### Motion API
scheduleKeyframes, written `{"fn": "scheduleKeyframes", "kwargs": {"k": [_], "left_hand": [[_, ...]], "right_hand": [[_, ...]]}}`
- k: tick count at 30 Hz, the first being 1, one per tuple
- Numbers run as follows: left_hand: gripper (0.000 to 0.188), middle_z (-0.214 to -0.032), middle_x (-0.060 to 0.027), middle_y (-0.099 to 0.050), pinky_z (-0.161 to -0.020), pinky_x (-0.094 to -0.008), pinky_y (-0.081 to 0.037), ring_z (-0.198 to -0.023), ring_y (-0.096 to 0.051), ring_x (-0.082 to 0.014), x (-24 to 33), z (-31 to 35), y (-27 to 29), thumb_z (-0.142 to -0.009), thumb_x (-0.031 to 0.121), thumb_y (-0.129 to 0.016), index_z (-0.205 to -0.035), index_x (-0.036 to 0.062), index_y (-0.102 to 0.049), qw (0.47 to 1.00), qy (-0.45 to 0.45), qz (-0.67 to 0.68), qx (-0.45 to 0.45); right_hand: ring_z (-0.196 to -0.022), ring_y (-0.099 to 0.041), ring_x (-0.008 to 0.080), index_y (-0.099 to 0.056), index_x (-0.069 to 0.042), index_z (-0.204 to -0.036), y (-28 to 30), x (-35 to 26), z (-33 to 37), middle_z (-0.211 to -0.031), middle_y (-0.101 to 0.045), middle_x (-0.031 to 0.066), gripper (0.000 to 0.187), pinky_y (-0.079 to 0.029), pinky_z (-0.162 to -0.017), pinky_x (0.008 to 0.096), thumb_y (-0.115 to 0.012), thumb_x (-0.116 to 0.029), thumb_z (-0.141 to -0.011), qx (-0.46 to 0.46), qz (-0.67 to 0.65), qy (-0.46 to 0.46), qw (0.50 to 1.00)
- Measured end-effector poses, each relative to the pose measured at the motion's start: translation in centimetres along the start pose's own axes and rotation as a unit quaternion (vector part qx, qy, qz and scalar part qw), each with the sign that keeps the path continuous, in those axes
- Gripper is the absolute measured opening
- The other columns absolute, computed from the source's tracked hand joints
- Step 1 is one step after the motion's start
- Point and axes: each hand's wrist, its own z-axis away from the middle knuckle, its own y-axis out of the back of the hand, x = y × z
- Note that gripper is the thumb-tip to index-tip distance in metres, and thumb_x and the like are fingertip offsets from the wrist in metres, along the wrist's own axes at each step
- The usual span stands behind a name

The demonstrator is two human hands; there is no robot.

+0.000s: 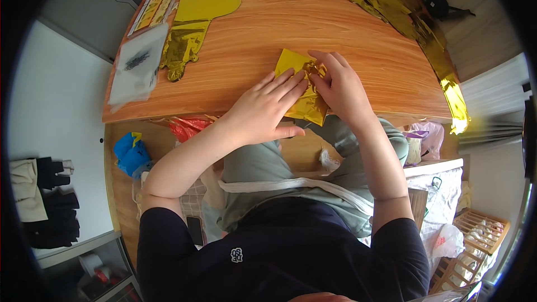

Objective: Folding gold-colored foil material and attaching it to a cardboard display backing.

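A folded piece of shiny gold foil (306,110), flat and creased like an uninflated foil balloon, lies at the table's near edge, one corner jutting past it. Across its left part my left hand (268,103) rests flat, fingers stretched out and thumb apart. My right hand (345,89) is at the foil's right side, with thumb and forefinger curved and spaced apart around a crumpled patch. Whether its fingertips press on the foil is hard to see. Farther left on the wooden table (257,28) lies a larger flat gold foil shape (204,0) with rounded lobes.
Clear plastic bags (137,67) and a printed packet (155,10) lie at the table's left edge. More gold foil (414,28) runs along the right edge, hanging over the near corner. A black device with cables (436,4) sits at far right. Below are a blue bag (132,155) and a phone (195,230).
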Motion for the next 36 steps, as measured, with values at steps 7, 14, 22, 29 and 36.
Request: {"fn": "scheduleKeyframes", "kwargs": {"k": [7, 14, 22, 29, 36], "left_hand": [[0.102, -0.166, -0.0193, -0.037, -0.127, -0.0533, -0.029, -0.155, -0.034, -0.0355, -0.8, -0.2, 0.7, -0.09, 0.066, -0.067, -0.162, 0.003, -0.033, 0.999, 0.006, 0.016, -0.041], [0.106, -0.172, -0.0145, -0.028, -0.128, -0.0528, -0.025, -0.16, -0.025, -0.0303, -4.1, -0.3, 1.5, -0.091, 0.072, -0.061, -0.166, 0.0061, -0.026, 0.994, -0.06, 0.012, -0.095], [0.06, -0.162, -0.014, -0.048, -0.128, -0.0517, -0.026, -0.154, -0.038, -0.0334, -7.5, -2.4, 1.9, -0.109, 0.048, -0.045, -0.155, 0.0085, -0.052, 0.965, -0.09, 0.217, -0.114], [0.036, -0.149, -0.0148, -0.061, -0.123, -0.0495, -0.036, -0.144, -0.052, -0.0349, -7.8, -5.1, 1.9, -0.106, 0.022, -0.054, -0.135, 0.0076, -0.071, 0.955, -0.079, 0.262, -0.111], [0.032, -0.141, -0.0152, -0.067, -0.121, -0.0465, -0.04, -0.136, -0.059, -0.0325, -7.2, -4.9, 1.3, -0.099, 0.021, -0.07, -0.125, 0.005, -0.076, 0.951, -0.091, 0.29, -0.055]], "right_hand": [[-0.095, -0.07, 0.0266, -0.07, -0.009, -0.129, 0.6, 0.2, 2.1, -0.111, -0.068, 0.011, 0.039, -0.055, -0.084, 0.0413, -0.077, -0.01, -0.09, 0.077, 0.171, 0.171, 0.967], [-0.13, -0.062, 0.027, -0.07, -0.011, -0.131, 2.1, -0.4, 4.5, -0.133, -0.069, 0.0051, 0.038, -0.045, -0.114, 0.0509, -0.073, -0.017, -0.094, -0.065, 0.211, 0.186, 0.957], [-0.119, -0.067, 0.0287, -0.076, -0.011, -0.118, 2.3, -0.1, 3.4, -0.119, -0.075, 0.0062, 0.028, -0.043, -0.116, 0.0521, -0.076, -0.016, -0.091, -0.075, 0.107, 0.15, 0.98], [-0.098, -0.068, 0.0266, -0.079, -0.012, -0.103, 2.5, -1.3, 1.6, -0.095, -0.075, 0.0045, 0.025, -0.051, -0.094, 0.0415, -0.085, -0.018, -0.08, -0.067, 0.097, 0.162, 0.98], [-0.096, -0.068, 0.0237, -0.078, -0.014, -0.1, 3.0, -0.8, 1.2, -0.091, -0.074, 0.0015, 0.023, -0.052, -0.09, 0.0394, -0.085, -0.017, -0.078, -0.076, 0.154, 0.226, 0.959]]}}
